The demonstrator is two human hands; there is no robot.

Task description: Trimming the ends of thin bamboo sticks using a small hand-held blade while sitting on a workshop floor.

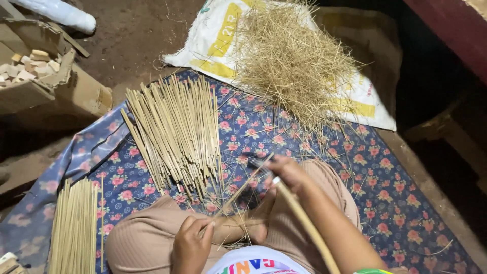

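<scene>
Shaving step in hand: left hand (192, 242) closed on a stick (238, 190) over the lap, right hand (285, 171) gripping a blade (257, 161) at its far tip; next stroke needs steady angle; pile (175, 129) at 11 o'clock.

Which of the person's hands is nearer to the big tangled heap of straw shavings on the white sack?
Right. The right hand is just below the heap of shavings; the left hand is lower, close to the body.
</scene>
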